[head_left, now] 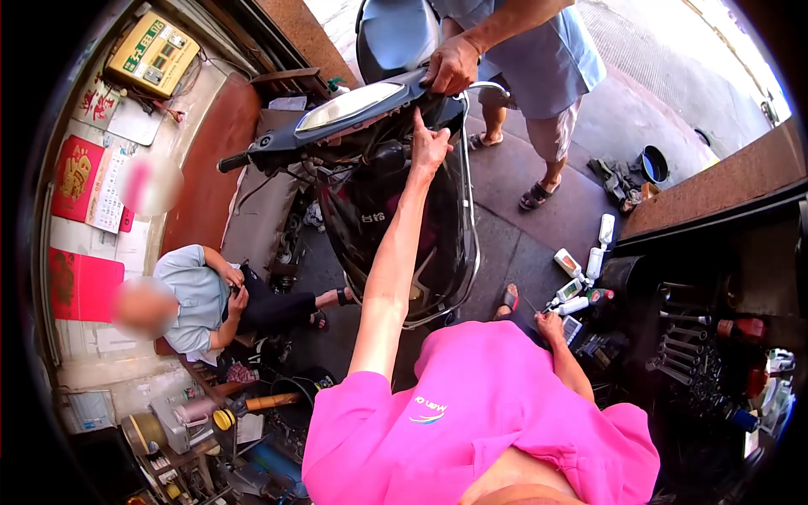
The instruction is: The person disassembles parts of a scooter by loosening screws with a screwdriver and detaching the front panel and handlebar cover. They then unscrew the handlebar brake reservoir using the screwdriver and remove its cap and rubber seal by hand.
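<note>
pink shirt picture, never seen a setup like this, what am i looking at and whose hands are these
There is no robot here: a person wears a camera on their head, and this single picture looks down past their own pink shirt. Their left hand points at the front of a scooter; I can't tell if the fingertip touches. Their right hand holds something thin, too small to name. The hand on the handlebar cover belongs to a standing person; another person sits at picture left. Bottles are on the floor, with wrenches farther right.
</note>
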### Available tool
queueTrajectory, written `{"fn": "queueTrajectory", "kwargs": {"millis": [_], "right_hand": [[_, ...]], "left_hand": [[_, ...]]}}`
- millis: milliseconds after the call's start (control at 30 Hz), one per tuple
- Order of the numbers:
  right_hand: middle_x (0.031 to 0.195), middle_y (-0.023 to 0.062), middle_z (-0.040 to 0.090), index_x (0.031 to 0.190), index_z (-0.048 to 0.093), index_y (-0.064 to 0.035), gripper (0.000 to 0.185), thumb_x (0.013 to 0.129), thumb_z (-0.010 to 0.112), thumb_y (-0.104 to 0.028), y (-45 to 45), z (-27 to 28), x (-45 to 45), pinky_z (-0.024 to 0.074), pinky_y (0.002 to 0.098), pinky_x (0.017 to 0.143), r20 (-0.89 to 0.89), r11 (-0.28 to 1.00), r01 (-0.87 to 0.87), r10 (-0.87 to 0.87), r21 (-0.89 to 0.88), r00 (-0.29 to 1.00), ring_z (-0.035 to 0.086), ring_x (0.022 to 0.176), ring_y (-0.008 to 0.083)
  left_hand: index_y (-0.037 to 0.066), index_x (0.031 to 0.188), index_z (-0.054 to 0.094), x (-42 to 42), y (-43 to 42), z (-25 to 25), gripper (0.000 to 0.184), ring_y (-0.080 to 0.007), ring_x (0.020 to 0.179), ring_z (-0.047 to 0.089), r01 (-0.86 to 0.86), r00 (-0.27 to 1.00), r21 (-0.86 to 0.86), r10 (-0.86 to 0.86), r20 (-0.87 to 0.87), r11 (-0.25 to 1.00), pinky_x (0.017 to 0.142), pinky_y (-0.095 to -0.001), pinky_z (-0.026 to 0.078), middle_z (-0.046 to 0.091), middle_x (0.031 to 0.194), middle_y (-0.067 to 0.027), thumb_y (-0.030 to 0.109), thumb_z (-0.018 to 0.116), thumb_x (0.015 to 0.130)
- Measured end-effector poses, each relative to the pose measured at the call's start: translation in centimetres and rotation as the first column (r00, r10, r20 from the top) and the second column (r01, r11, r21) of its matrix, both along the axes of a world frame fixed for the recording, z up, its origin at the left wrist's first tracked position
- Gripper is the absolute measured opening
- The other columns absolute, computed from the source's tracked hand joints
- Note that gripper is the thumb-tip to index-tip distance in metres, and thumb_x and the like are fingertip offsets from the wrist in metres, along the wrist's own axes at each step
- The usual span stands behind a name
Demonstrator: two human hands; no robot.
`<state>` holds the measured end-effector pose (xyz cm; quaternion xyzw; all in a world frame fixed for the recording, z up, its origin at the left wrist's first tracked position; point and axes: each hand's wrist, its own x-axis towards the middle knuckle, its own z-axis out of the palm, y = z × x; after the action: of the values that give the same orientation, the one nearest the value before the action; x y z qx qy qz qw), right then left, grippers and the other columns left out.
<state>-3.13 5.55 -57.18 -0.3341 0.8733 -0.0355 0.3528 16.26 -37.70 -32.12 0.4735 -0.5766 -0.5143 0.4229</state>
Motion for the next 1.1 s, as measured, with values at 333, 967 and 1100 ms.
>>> {"fn": "queueTrajectory", "kwargs": {"millis": [333,967,1100], "right_hand": [[0.09,0.0257,0.065,0.079,0.068,0.0028,0.051,0.079,0.06,-0.047,4.4,1.7,3.9,0.0486,0.0455,0.077,-0.046,0.941,0.326,-0.323,0.088,0.945,0.063,0.092,0.0396],[0.091,0.0257,0.065,0.081,0.067,0.003,0.052,0.08,0.059,-0.048,1.3,0.9,2.2,0.0474,0.0456,0.08,0.041,0.987,0.1,-0.105,0.126,0.994,0.062,0.093,0.0399],[0.097,0.0256,0.064,0.087,0.066,0.0039,0.052,0.08,0.059,-0.047,1.2,1.2,2.3,0.0475,0.0445,0.083,0.057,0.984,0.045,-0.055,0.173,0.997,0.061,0.098,0.0391]], "left_hand": [[0.005,0.144,0.019,-1.0,-3.9,-0.3,0.079,-0.0158,0.05,0.057,0.013,0.988,0.031,-0.017,0.154,0.999,0.048,-0.0283,0.049,0.061,0.079,-0.0109,0.006,0.062,0.078],[-0.001,0.143,0.02,8.9,19.3,-7.5,0.076,-0.0191,0.069,0.064,-0.004,0.991,0.102,-0.01,0.131,0.995,0.067,-0.0288,0.051,0.064,0.086,-0.0124,0.008,0.06,0.079],[-0.001,0.142,0.021,14.5,10.9,3.0,0.068,-0.0347,0.119,0.047,-0.39,0.757,-0.666,0.633,0.161,0.635,0.091,-0.0348,0.043,0.042,0.134,-0.0258,0.016,0.059,0.088]]}}
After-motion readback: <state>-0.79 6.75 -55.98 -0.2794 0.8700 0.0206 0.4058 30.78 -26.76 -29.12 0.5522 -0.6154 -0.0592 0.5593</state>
